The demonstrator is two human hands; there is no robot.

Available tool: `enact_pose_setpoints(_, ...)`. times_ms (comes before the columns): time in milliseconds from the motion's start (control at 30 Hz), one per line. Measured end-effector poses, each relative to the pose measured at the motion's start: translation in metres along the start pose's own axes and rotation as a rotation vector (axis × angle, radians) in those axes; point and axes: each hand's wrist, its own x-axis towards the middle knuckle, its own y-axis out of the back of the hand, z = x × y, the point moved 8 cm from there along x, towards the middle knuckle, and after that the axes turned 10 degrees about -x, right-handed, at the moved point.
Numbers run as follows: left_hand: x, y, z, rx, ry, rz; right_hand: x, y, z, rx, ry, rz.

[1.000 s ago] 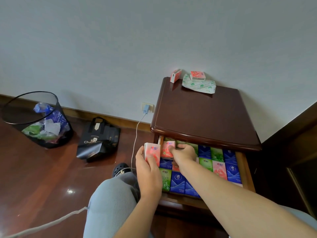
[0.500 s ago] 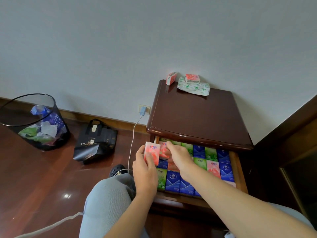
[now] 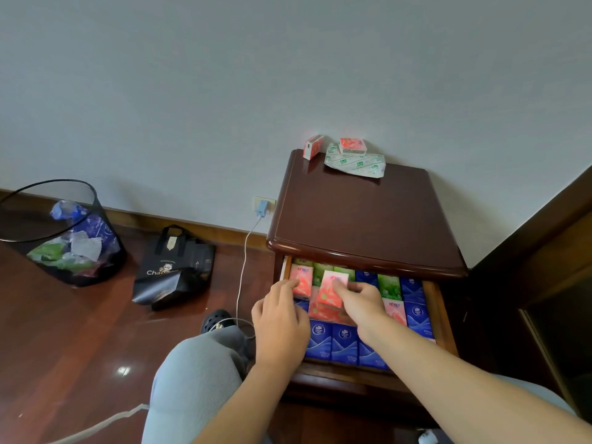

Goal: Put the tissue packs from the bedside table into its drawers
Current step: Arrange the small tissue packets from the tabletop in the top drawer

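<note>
Dark wood table (image 3: 358, 213) against grey wall, top drawer (image 3: 439, 302) open, packed with tissue packs. Left hand (image 3: 278, 318) fingers extended onto pink pack (image 3: 301, 278) at far left. Right hand (image 3: 360, 299) fingers lie on a tilted pink pack (image 3: 331, 288); grip unclear. Both hands hide packs beneath.

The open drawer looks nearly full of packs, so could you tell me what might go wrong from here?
1. The pink pack under the right hand sits tilted above its neighbours in the drawer; if it is not seated flat, it may catch on the tabletop edge when the drawer closes.
2. Pressing with the left hand could push the neat rows out of line.
3. Three packs at the back by the wall may not find room.
</note>
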Motion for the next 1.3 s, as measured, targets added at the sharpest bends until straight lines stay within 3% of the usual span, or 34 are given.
enact_pose_setpoints(133, 0.008, -0.023, 0.011, 0.320, -0.202, -0.199, 0.012, -0.001, -0.008, -0.121, 0.076, 0.063)
enact_pose_setpoints(267, 0.013, -0.035, 0.004, 0.419, -0.181, -0.304, 0.019, -0.007, -0.006, -0.151, 0.071, 0.095)
enact_pose_setpoints(600, 0.012, -0.034, -0.010, 0.423, -0.194, -0.329, 0.025, -0.012, -0.013, -0.207, 0.113, 0.179)
enact_pose_setpoints(1300, 0.011, -0.041, -0.013, 0.396, -0.173, -0.412, 0.018, -0.011, -0.020, -0.272, 0.055, 0.156)
